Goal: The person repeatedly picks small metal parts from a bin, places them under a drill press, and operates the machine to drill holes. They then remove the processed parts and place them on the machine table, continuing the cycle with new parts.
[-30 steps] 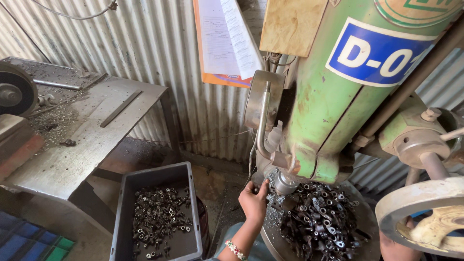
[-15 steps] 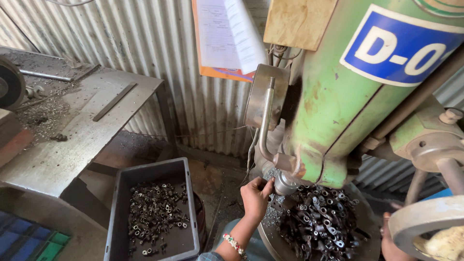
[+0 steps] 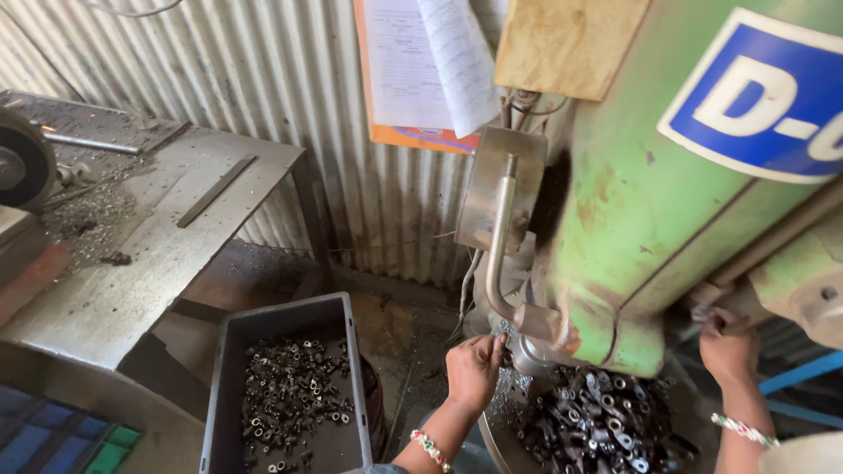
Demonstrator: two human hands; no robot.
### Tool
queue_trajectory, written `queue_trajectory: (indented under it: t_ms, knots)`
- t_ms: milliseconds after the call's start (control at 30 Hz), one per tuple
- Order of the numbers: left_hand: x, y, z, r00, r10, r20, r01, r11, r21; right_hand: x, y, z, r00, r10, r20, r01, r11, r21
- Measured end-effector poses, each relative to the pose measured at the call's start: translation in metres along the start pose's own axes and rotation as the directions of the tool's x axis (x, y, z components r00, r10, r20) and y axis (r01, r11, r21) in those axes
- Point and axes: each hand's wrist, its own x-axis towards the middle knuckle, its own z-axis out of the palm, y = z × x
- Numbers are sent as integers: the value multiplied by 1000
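Observation:
My left hand point(image 3: 474, 369) is curled with its fingertips under the spindle point(image 3: 529, 355) of a big green drill press point(image 3: 667, 219), over a round table; whether it pinches a small part is hidden. Several small dark metal pieces point(image 3: 597, 421) are heaped on that round metal table point(image 3: 496, 434). My right hand point(image 3: 729, 347) grips a grey lever point(image 3: 716, 303) on the machine's right side. Both wrists wear beaded bracelets.
A grey plastic bin point(image 3: 230, 369) with several small metal parts stands on the floor at left. A steel workbench point(image 3: 132, 254) with a flat bar and metal chips sits further left. Corrugated sheet wall point(image 3: 290, 96) behind holds papers on an orange board point(image 3: 413, 70).
The view has moved in closer and lower. My right hand has come into view, gripping the machine's lever. My left hand stays at the spindle.

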Motion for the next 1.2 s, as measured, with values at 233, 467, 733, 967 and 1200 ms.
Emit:
queue_trajectory:
  t_ms: [233, 467, 733, 967, 1200]
  knots:
    - [1, 6, 1, 993, -116, 17, 115, 990, 77, -45, -1, -29, 957, 160, 241, -183, 980, 78]
    - [-1, -6, 5, 979, -178, 102, 181, 983, -19, -57, 6, -6, 977, 201, 76, -215, 925, 312]
    - [3, -7, 3, 972, -172, 159, 196, 969, -151, 41, -32, 16, 955, -100, -280, 69, 991, -118]
    - [5, 4, -3, 966, -188, 175, 196, 980, -31, 46, -38, -20, 961, -276, -30, 254, 917, -308]
    - [3, 14, -9, 965, -212, 152, 201, 976, 88, -126, -8, -72, 970, 184, 157, -220, 942, 253]
